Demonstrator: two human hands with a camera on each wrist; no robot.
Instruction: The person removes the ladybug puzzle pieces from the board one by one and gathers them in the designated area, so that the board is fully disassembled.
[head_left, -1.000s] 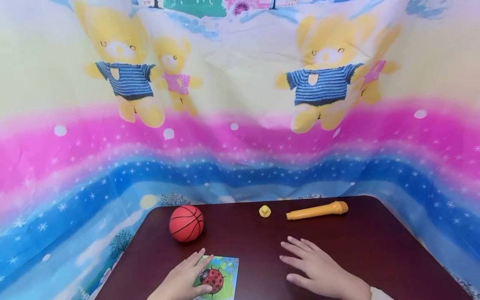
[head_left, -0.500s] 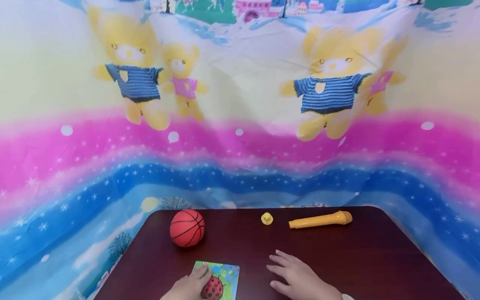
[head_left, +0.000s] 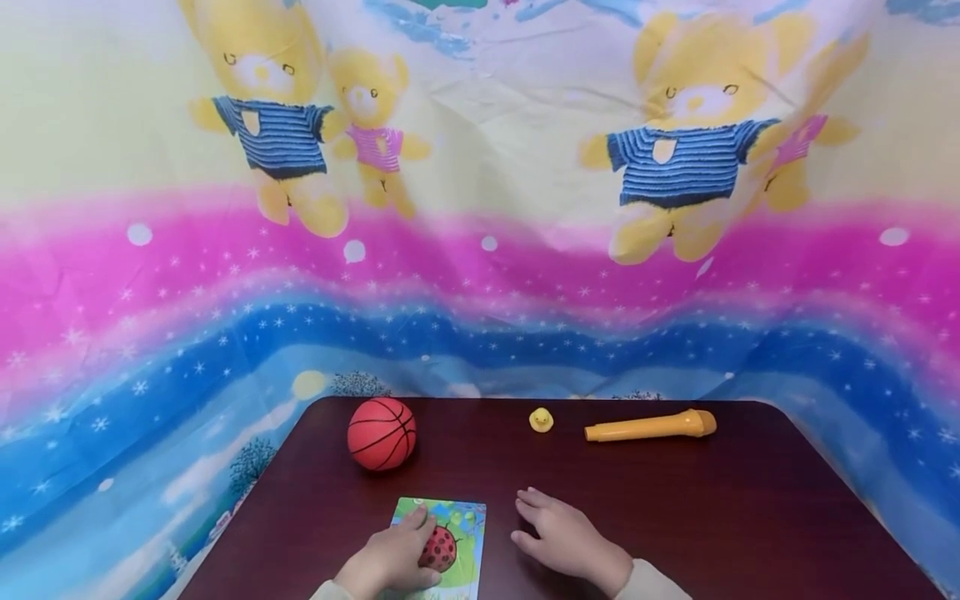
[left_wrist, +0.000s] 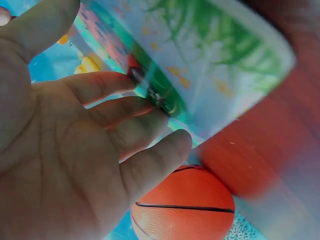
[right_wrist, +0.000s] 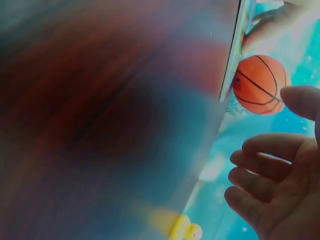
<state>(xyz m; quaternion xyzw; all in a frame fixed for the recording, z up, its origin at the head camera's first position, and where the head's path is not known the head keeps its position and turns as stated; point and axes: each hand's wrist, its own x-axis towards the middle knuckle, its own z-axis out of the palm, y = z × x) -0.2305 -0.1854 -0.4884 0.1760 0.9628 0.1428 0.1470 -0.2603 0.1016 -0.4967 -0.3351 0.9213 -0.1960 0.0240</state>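
Observation:
A flat picture board (head_left: 468,542) with a printed ladybug lies on the table near the front, left of centre. My left hand (head_left: 393,554) rests on its left part, fingers extended, covering some of the ladybug. In the left wrist view, the fingertips of that hand (left_wrist: 85,145) touch the printed face of the board (left_wrist: 225,65). To the right of the board, my right hand (head_left: 566,533) holds nothing, apart from the board. Its fingers look relaxed and slightly bent in the right wrist view, with the palm (right_wrist: 295,195) bare.
A red basketball (head_left: 382,434) sits at the table's back left. Near the back edge are a small yellow rubber duck (head_left: 541,420) and, to its right, a yellow toy microphone (head_left: 648,426). Behind the dark table (head_left: 750,500) hangs a bear-print cloth (head_left: 480,317).
My left hand has come down onto the ladybug board. My right hand has moved left, closer to the board. The head view has shifted slightly; the other toys stay put.

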